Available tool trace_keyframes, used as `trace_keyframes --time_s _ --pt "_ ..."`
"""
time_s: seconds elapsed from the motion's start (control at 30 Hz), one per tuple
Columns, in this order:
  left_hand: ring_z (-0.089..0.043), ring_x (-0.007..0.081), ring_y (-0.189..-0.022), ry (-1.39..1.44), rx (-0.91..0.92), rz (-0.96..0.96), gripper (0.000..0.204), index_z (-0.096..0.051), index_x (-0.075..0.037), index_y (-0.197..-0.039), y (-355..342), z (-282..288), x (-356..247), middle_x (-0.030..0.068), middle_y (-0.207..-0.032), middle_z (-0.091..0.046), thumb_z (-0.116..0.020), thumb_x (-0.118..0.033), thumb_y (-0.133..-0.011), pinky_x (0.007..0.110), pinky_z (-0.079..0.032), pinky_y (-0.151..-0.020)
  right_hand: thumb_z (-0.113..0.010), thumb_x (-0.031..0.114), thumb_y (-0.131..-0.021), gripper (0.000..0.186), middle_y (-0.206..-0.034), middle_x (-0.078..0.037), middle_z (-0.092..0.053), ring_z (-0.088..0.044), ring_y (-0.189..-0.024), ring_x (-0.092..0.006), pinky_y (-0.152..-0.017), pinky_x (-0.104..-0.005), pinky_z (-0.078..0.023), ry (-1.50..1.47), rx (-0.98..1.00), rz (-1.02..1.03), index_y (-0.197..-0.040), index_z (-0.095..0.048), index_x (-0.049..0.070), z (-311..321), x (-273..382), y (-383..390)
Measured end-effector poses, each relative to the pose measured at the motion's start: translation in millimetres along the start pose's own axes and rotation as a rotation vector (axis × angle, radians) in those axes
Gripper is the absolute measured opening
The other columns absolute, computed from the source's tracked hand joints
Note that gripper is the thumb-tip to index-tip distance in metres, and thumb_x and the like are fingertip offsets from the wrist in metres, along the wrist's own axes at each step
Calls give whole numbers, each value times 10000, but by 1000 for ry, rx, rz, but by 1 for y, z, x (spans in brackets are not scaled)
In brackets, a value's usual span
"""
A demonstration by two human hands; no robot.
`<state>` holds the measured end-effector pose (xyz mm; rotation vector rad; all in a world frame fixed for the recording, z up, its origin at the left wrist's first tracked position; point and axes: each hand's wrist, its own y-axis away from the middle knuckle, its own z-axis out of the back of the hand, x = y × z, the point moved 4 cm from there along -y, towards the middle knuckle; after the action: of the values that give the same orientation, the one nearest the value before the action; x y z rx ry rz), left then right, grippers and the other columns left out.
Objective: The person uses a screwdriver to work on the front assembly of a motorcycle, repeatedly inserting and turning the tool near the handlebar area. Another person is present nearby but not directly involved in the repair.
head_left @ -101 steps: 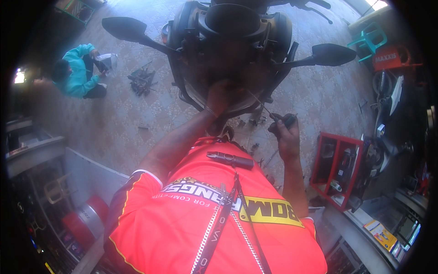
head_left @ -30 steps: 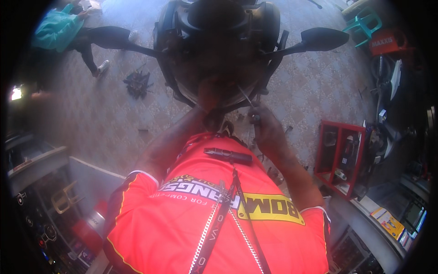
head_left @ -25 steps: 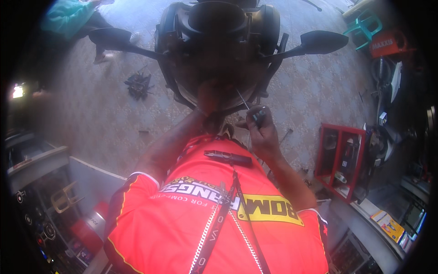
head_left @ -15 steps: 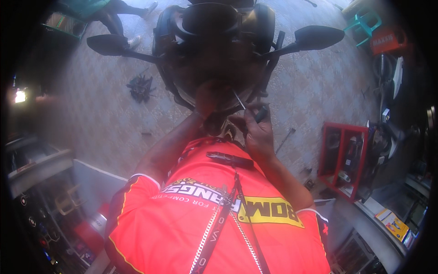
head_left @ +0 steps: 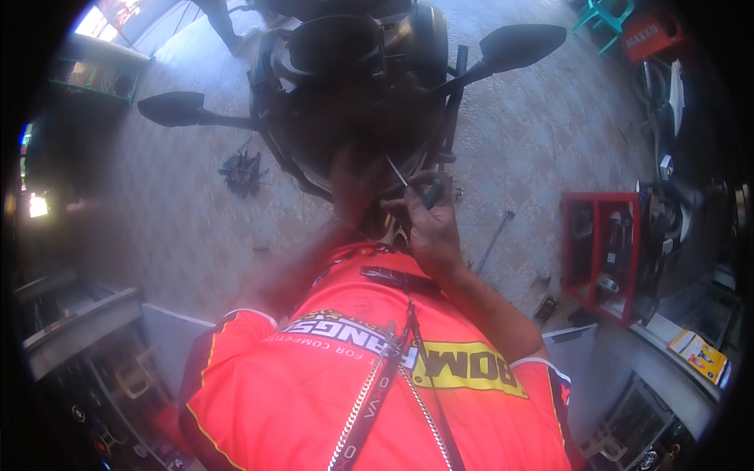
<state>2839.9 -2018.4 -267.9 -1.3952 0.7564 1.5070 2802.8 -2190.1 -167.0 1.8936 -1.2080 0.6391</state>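
The dark front of a motorcycle (head_left: pixel 330 118) stands right before me, with a mirror on each side. In my right hand (head_left: pixel 432 224) is a screwdriver (head_left: pixel 434 193) with a dark green handle. Its thin metal shaft slants up and left to the lower part of the motorcycle's dark panel. My left hand (head_left: pixel 355 184) is against the underside of that panel, left of the screwdriver tip. Shadow and blur hide its fingers, so I cannot make out whether it grips anything.
A tangle of dark parts (head_left: pixel 243 171) lies on the tiled floor to the left. To the right are a long thin tool (head_left: pixel 495 239), a red open-fronted cabinet (head_left: pixel 601 259) and a green stool (head_left: pixel 605 20). Another person's leg (head_left: pixel 220 23) shows at the far left.
The whole view has shifted a little, putting the motorcycle farther left in the picture. My right hand still holds the screwdriver at the panel. The other person's leg has changed position.
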Motion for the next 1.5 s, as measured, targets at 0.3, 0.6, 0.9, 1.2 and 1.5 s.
trace_keyframes --time_s 0.3,0.6,0.9,1.2,1.5 --pt "-686 158 -908 696 517 724 317 -591 -6 -1161 3 9 -5 76 -1007 -683 -559 -310 -1074 288 -574 -754 -505 122 -1085 161 -1036 -131 -657 -727 -942 -255 -830 -370 -588 -221 -132 -1 -1239 -460 127 -40 -40 -17" --pt "-664 130 -818 772 649 861 271 -605 -25 -1109 -76 101 58 50 -912 -657 -588 -291 -1062 262 -555 -756 -543 98 -1060 141 -1188 -162 -610 -652 -1101 -260 -1035 -441 -556 -612 -464 -18 -1193 -581 69 -154 -103 -62" --pt "-659 111 -813 927 710 926 329 -623 -11 -1129 -120 166 114 50 -938 -666 -647 -324 -1031 246 -552 -757 -497 117 -1080 335 -1195 -185 -648 -671 -1116 -279 -931 -422 -596 -397 -524 -52 -1413 -460 109 -198 -161 -102" --pt "-657 118 -800 927 757 974 344 -618 15 -1125 -142 207 145 62 -910 -667 -633 -318 -1040 251 -564 -757 -741 122 -930 692 -1558 -244 -302 -542 -1247 -404 -1002 -476 -517 1592 -462 452 -1541 -417 114 -273 -185 -88" --pt "-663 119 -810 965 744 980 317 -619 5 -1097 -148 221 162 63 -916 -671 -643 -305 -1035 255 -571 -755 -617 324 -1042 360 -963 -91 -707 -704 -808 -208 -666 -324 -573 867 -668 -85 -1226 -660 17 -247 -202 -110"
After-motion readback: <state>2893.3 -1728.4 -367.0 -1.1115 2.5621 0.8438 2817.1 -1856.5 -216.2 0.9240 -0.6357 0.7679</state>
